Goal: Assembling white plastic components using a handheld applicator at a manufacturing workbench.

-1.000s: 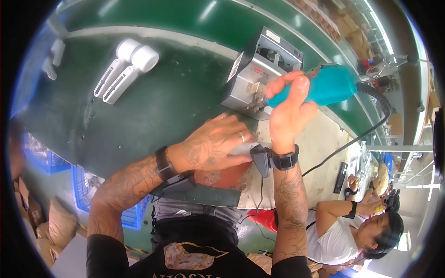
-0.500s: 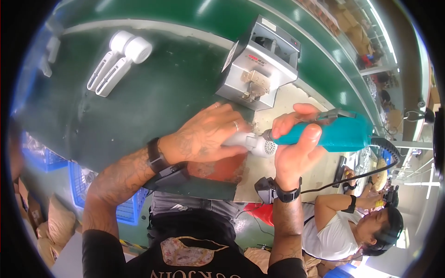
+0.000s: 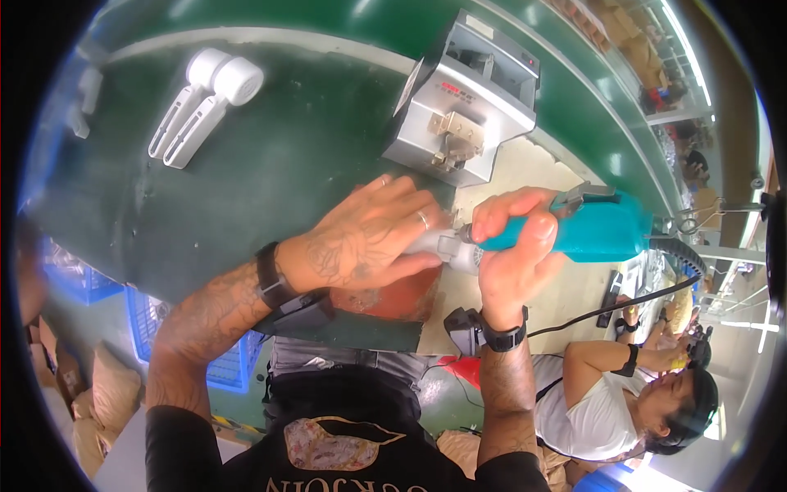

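Note:
A white handheld appliance housing [image 3: 447,243] with a round grille end is held in my left hand [image 3: 373,234], low over the worktable. My fingers cover much of it. My right hand [image 3: 518,252] is wrapped around the front of a teal electric screwdriver [image 3: 605,231], which lies nearly level and points left. Its nose is at the housing beside my left fingertips; the bit's tip and any screw there cannot be made out. Two similar white housings [image 3: 228,75] with long slotted handles lie side by side at the far left of the table.
A grey metal screw feeder [image 3: 466,107] stands beyond my hands. The screwdriver's black cable [image 3: 639,307] loops toward my right wrist. Blue crates [image 3: 225,361] sit below the table's near edge. A person in a white shirt [image 3: 586,402] works at the right.
My right hand has moved slightly left with the screwdriver, bringing its nose closer over the housing. Its fingers have closed more tightly around the tool. My left hand has barely moved.

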Action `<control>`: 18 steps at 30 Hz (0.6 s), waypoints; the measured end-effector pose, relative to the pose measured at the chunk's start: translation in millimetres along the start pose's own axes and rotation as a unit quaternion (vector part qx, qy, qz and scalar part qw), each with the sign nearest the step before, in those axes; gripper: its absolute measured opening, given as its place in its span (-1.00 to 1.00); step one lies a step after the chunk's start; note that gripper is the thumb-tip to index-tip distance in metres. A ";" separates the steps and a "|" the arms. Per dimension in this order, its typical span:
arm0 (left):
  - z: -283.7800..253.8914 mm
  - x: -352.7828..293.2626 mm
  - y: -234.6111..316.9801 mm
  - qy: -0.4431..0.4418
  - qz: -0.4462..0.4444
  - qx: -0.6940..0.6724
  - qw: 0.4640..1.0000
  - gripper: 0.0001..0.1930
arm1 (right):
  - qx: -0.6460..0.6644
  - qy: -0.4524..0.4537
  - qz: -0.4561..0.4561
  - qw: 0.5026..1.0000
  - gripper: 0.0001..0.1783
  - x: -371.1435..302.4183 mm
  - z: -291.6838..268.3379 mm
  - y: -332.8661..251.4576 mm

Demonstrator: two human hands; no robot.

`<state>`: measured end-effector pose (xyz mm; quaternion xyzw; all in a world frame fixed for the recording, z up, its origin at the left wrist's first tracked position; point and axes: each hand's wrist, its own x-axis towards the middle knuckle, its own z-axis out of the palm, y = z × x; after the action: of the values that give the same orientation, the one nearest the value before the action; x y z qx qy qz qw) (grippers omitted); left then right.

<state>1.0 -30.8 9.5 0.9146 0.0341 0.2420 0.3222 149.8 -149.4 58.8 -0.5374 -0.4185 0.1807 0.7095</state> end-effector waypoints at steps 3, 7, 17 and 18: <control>0.7 -0.7 -0.5 -0.005 -0.009 0.016 1.000 -0.64 | -0.008 -0.016 -0.021 1.000 -0.48 2.7 2.6 -1.2; -2.0 -2.4 -0.6 -0.011 -0.007 0.008 1.000 -0.63 | -0.027 -0.023 0.016 0.999 -0.46 3.5 2.3 -1.6; -2.3 -6.7 -4.4 0.028 0.004 -0.011 1.000 -0.61 | -0.080 0.037 -0.067 0.994 -0.49 70.1 45.9 -0.3; -3.0 -5.7 -2.2 0.027 0.010 -0.020 0.999 -0.63 | -0.084 0.039 -0.082 0.992 -0.52 72.7 47.3 5.6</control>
<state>-5.2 -28.7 7.8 0.9015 0.0291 0.2704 0.3365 156.1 -67.1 86.1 -0.5660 -0.4466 0.0652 0.6899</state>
